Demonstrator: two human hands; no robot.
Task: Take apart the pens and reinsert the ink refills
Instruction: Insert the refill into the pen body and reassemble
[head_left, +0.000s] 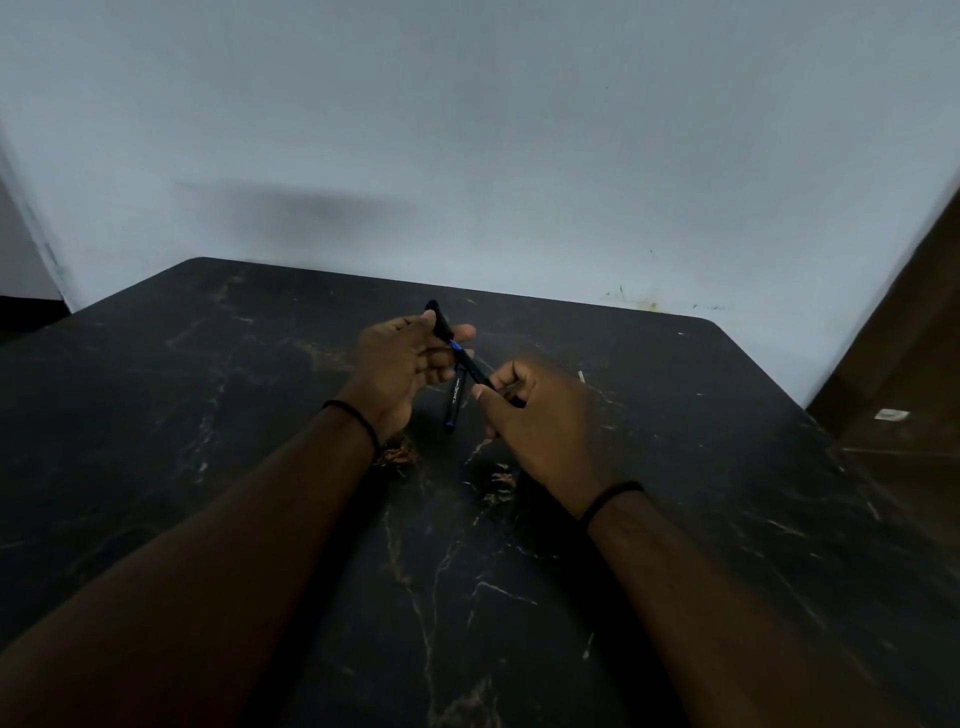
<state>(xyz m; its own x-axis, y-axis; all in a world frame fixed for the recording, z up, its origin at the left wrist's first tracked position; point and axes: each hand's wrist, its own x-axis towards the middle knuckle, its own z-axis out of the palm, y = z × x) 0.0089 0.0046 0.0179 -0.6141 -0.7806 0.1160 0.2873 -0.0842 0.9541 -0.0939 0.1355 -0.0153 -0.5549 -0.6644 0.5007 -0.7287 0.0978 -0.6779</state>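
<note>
- My left hand (400, 364) is raised over the far middle of the dark, marble-veined desk (260, 467), palm turned toward me, fingers (457, 332) curled shut around the upper part of a black pen (452, 338).
- That pen slants from upper left to lower right; its top end pokes out above my left index finger, and a bright blue ring shows on the barrel just where it leaves my left fingers.
- My right hand (540, 415) is just beside the left, lower and nearer to me, with its back toward the camera. Its thumb and index finger are pinched closed on the lower end of the same pen, so the barrel bridges the small gap between both hands.
- The part of the pen inside my right fist is hidden, so I cannot tell whether the tip is still on or a refill is exposed.
- A second black pen piece (453, 405) with pale lettering and a blue end hangs below the first, pointing down toward the desk. Its upper end is tucked against my left palm; whether it touches the desk I cannot tell.
- A small pale scrap (581, 376) lies on the desk to the right of my right hand, well clear of it.
- A thin dark band circles each wrist.
- A plain pale wall (467, 130) stands behind the desk.
</note>
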